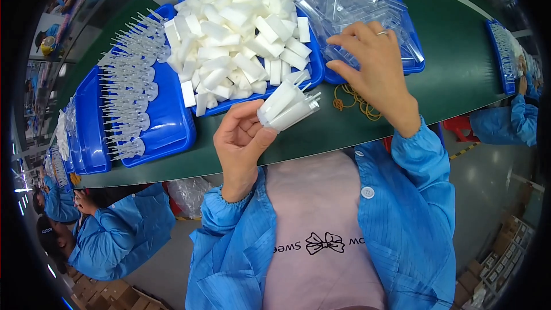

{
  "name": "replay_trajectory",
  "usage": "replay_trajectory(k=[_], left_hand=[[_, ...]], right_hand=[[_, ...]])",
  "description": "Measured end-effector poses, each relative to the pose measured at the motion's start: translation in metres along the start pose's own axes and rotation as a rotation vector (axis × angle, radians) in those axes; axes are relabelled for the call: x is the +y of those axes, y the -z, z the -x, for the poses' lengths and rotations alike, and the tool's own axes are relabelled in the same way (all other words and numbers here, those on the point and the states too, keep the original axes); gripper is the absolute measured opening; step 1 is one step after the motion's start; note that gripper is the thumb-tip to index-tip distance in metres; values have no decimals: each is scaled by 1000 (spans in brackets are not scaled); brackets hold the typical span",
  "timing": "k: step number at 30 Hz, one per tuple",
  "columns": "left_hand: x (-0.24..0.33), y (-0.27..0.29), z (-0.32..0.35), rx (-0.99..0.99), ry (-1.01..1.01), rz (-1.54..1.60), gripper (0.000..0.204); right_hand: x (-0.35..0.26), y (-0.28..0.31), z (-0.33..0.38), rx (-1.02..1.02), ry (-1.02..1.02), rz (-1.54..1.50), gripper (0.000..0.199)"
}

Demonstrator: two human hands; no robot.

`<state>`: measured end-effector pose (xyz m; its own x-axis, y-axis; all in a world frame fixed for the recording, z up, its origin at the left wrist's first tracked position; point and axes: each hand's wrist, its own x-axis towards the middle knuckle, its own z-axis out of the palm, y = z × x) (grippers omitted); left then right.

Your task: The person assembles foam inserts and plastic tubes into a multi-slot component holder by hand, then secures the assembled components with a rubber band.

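My left hand (244, 138) is closed around a small bunch of clear plastic tubes with white pieces inside (290, 106), their thin ends pointing up and to the right. Over the near edge of a heap of clear plastic tubes (350, 0) hovers my right hand (376, 63), a ring on one finger. Its thumb and forefinger are apart with nothing visible between them. Beside that heap, a blue tray (317, 74) is piled with white foam-like blocks (229, 34), just beyond my left hand.
Thin yellow-brown rubber bands (359, 102) lie on the green bench (459, 60) below my right wrist. At left, a blue tray (175, 120) carries rows of clear thin-tipped pieces (129, 92). Co-workers in blue (123, 229) sit along the bench on both sides.
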<state>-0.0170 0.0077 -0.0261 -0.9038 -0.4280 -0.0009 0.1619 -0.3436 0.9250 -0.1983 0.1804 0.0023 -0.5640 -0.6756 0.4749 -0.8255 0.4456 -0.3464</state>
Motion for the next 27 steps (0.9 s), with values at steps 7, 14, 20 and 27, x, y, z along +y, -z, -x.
replay_trajectory(k=[7, 14, 20, 27], left_hand=[[1, 0, 1, -4, -21, -9, 43], [1, -7, 0, -61, -68, -59, 42], [3, -15, -1, -155, -106, -108, 43], [8, -21, -1, -163, -24, 28, 46]], right_hand=[[-2, -8, 3, 54, -14, 62, 24], [-18, 13, 6, 153, -388, -1230, 32], [-36, 18, 6, 169, -256, -1431, 36], [-33, 9, 11, 46, -264, -1534, 38]])
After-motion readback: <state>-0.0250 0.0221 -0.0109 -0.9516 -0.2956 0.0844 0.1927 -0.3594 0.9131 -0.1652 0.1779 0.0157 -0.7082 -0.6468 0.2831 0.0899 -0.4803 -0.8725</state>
